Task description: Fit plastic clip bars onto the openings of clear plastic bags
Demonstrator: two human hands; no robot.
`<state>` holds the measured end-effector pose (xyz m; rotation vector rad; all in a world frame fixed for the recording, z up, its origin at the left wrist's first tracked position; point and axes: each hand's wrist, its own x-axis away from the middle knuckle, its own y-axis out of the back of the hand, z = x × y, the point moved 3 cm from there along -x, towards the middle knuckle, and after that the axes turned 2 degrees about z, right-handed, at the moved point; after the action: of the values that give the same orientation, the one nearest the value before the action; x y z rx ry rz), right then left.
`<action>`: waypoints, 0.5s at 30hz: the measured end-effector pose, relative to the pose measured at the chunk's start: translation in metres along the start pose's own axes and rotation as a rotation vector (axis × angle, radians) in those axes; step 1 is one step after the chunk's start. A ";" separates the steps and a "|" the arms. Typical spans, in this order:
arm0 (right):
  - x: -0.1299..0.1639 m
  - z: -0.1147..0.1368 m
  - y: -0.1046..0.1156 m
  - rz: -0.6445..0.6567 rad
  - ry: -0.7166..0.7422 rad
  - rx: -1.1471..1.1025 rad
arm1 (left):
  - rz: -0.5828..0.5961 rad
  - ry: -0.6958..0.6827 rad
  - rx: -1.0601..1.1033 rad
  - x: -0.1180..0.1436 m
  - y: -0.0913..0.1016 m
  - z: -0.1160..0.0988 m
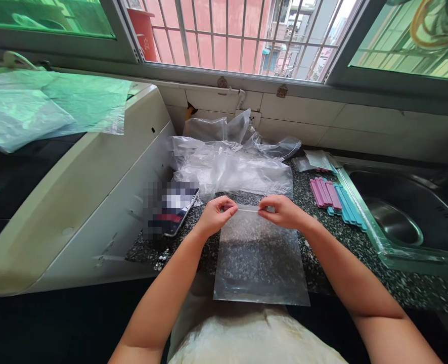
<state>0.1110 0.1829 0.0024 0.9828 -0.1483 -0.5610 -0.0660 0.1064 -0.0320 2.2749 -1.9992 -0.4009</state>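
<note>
Pinched at its top edge between our left hand (217, 214) and right hand (280, 211), one clear plastic bag (260, 258) lies flat on the speckled counter (322, 237), its lower edge hanging just over the counter's front. Both hands are closed on the bag's mouth strip, thumb and fingertips pressed together at either end of it.

By size, we count one white appliance (91, 202) on the left, with one greenish plastic sheet (49, 108) spread across its top, and one steel sink (406, 212) on the right. Behind the hands sits one heap of crumpled clear bags (231, 164); how many are in it we cannot tell. One phone (173, 207) lies just left of our left hand, its screen blurred. Near the sink's edge lie two bundles of sealing clips, one pink (324, 192) and one blue (347, 205), touching each other; single clips are too tightly packed to count.
</note>
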 end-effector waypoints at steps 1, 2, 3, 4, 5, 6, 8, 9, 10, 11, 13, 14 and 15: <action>0.000 0.000 -0.001 -0.005 0.001 0.010 | 0.004 0.012 0.007 0.000 0.000 0.000; -0.001 0.000 -0.001 -0.005 0.001 0.017 | 0.009 0.025 0.014 0.000 -0.001 0.001; -0.001 0.000 -0.002 -0.003 -0.001 0.021 | 0.012 0.038 0.021 0.000 -0.001 0.001; -0.001 0.000 -0.003 -0.001 -0.001 0.025 | 0.015 0.049 0.029 0.000 -0.001 0.001; -0.002 0.001 -0.003 0.003 -0.001 0.029 | 0.018 0.059 0.036 0.000 -0.001 0.001; -0.002 0.001 -0.003 0.006 0.001 0.033 | 0.022 0.072 0.044 0.000 -0.002 0.001; -0.001 0.002 -0.004 0.005 0.008 0.046 | 0.043 0.103 0.060 0.000 -0.003 0.001; -0.001 0.003 -0.004 0.002 0.014 0.056 | 0.061 0.118 0.067 0.000 -0.003 0.001; -0.001 0.003 -0.005 0.001 0.022 0.067 | 0.082 0.130 0.072 0.000 -0.004 0.002; -0.001 0.003 -0.006 -0.001 0.030 0.077 | 0.100 0.134 0.076 0.000 -0.005 0.002; -0.001 0.004 -0.008 -0.003 0.046 0.090 | 0.117 0.116 0.075 0.000 -0.006 0.003; -0.001 0.004 -0.009 -0.003 0.051 0.090 | 0.114 0.099 0.070 0.000 -0.006 0.003; -0.001 0.004 -0.010 -0.004 0.053 0.089 | 0.106 0.080 0.062 0.000 -0.006 0.004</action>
<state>0.1050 0.1765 -0.0035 1.0840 -0.1249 -0.5347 -0.0614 0.1075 -0.0369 2.1694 -2.1085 -0.2385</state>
